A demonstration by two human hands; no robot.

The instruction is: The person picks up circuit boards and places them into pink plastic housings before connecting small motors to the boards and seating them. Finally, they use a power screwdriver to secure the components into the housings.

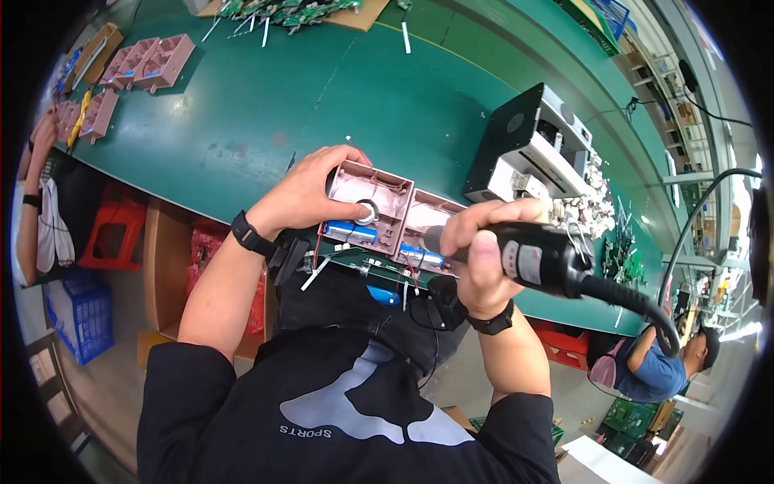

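My left hand (302, 192) grips a pink plastic housing (385, 179) at its left side, fingers over the outer wall. Its thumb presses on a small round part (368, 214) inside. Along the housing's near side lies a blue cylindrical battery (350, 232) with thin wires. Right beside it is a second pink housing (431, 211), with another blue battery (421, 256). Closed around a black corded power tool (536, 256), which looks like an electric screwdriver, my right hand (482, 254) is over that second housing. The tool's tip is hidden.
Beyond the housings, a black and silver device (528, 145) stands on the green table (322, 97). White connectors (592, 185) and circuit boards (625, 250) are heaped to its right. More pink housings (165, 63) sit far left. Co-workers are at both sides; one wears blue (665, 363).
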